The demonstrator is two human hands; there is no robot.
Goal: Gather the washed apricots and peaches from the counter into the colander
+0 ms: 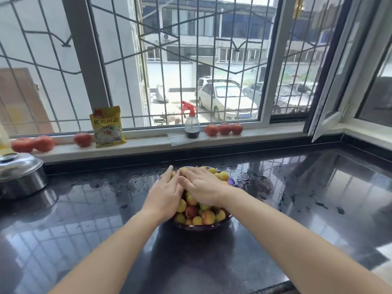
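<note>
Head view — packet [107,128] marked 食用

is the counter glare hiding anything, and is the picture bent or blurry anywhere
Head view: daylight from the window reflects brightly off the wet black counter, yet no stray fruit shows there; wide-angle bending curves the window frame; the tomatoes at the left edge look soft.

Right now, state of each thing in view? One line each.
colander: upright on the counter, heaped with fruit
apricots and peaches: piled in the colander, none seen loose on the counter
left hand: open, fingers flat on the pile
right hand: open, flat on the pile
counter: wet, scattered droplets
pot lid: on its pot
window sash: swung open
</note>
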